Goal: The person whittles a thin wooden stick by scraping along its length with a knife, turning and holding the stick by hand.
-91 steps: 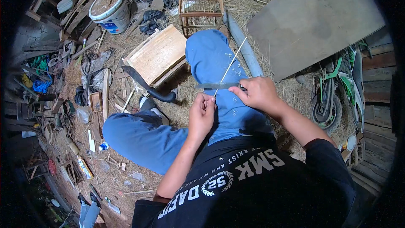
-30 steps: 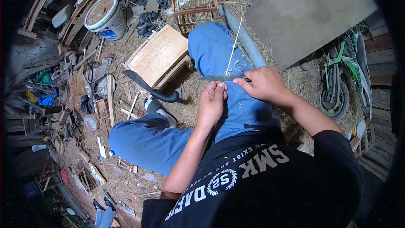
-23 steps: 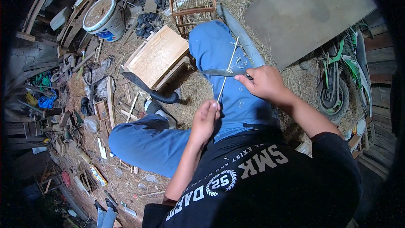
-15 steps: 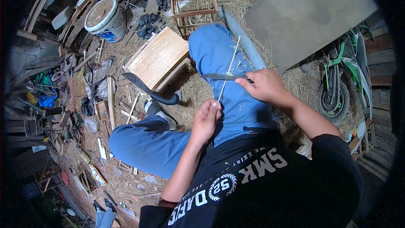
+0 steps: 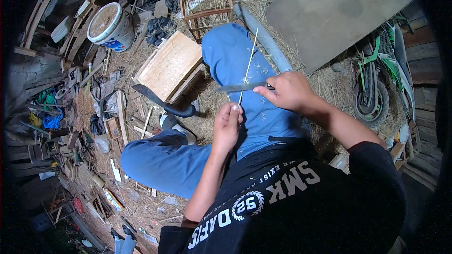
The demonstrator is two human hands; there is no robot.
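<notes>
1. While the left hand [image 5: 227, 127] pinches the stick [image 5: 251, 57], the right hand [image 5: 289, 91] grasps the knife [image 5: 235, 87].
2. The stick slants over the thigh [image 5: 270, 117], crossed by the knife.
3. A machete [image 5: 179, 110] lies beside the box [image 5: 173, 63].

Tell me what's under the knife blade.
Under the knife blade, a thin stick crosses, its lower end in the left hand, with the blue trouser leg below. The short stretch of stick directly beneath the blade is covered, so any cut there cannot be seen.
</notes>
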